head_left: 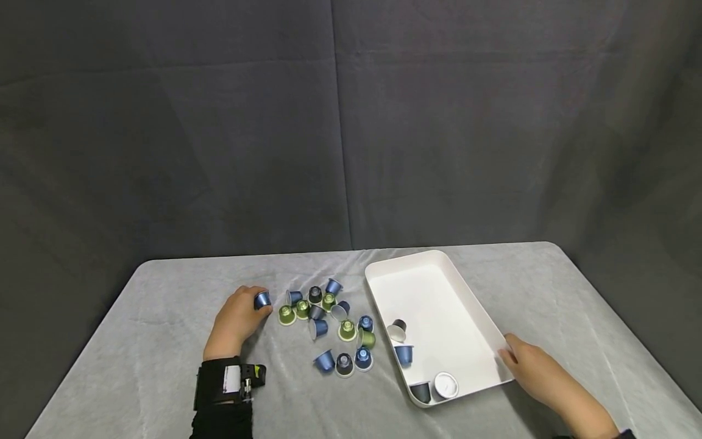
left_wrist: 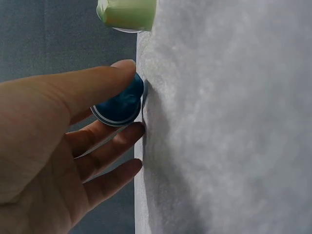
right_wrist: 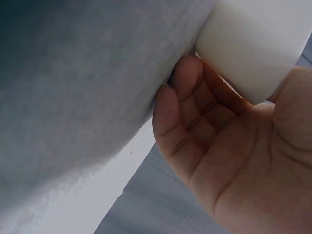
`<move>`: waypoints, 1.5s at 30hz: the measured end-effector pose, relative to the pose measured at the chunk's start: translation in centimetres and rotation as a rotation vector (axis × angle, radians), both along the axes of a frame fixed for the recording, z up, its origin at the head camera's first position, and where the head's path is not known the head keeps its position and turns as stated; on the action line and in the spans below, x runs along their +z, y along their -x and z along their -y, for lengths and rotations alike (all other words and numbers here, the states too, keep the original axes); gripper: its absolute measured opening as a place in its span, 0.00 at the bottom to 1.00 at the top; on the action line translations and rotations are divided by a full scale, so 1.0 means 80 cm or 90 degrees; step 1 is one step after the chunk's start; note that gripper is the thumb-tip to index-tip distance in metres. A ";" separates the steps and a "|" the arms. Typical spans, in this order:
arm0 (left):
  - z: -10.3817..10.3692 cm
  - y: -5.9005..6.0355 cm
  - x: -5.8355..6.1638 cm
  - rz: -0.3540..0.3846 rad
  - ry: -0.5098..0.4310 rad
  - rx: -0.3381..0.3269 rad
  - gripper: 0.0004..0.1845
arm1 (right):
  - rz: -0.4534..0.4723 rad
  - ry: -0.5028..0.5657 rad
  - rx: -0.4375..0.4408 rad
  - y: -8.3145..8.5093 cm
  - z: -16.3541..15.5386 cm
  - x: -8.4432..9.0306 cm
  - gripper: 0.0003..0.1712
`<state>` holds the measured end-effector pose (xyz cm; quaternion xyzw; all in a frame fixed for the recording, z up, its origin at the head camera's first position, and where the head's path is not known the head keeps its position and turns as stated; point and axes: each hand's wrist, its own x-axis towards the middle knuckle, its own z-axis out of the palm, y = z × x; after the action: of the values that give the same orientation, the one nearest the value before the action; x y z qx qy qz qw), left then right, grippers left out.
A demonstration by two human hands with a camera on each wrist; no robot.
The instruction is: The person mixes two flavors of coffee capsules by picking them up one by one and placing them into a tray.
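My left hand [head_left: 239, 318] pinches a blue coffee capsule [head_left: 262, 299] just left of the loose capsules. In the left wrist view the thumb lies across this capsule [left_wrist: 119, 106], while the other fingers spread out close over the cloth. At the right, my right hand [head_left: 540, 373] grips the near right corner of a white tray [head_left: 428, 299], thumb over the rim. The right wrist view shows its fingers curled under the tray corner [right_wrist: 243, 53]. Inside the tray lie several capsules, among them a blue one [head_left: 404, 355] and one with its white lid up [head_left: 446, 385].
Between the left hand and the tray, several blue, green and dark capsules are scattered; a green one [head_left: 287, 315] is nearest that hand. A grey cloth [head_left: 164, 366] covers the table. Behind it hangs a dark curtain [head_left: 247, 152].
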<state>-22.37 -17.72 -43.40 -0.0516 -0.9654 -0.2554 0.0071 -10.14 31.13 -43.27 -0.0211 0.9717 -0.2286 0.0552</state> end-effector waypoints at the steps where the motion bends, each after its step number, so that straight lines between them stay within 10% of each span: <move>1: 0.000 0.000 0.000 0.002 -0.002 0.001 0.23 | -0.001 0.000 0.000 0.000 0.000 0.000 0.10; 16: -0.007 -0.004 0.012 -0.003 0.000 0.027 0.24 | 0.012 -0.006 -0.012 0.001 0.000 0.000 0.11; 45: -0.106 -0.028 0.056 -0.142 0.035 -0.133 0.20 | 0.000 -0.012 0.002 0.004 -0.001 -0.002 0.06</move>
<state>-20.12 -9.20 -38.96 -0.1798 -0.9547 -0.2208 0.0864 -10.44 31.23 -43.43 -0.0217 0.9738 -0.2194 0.0559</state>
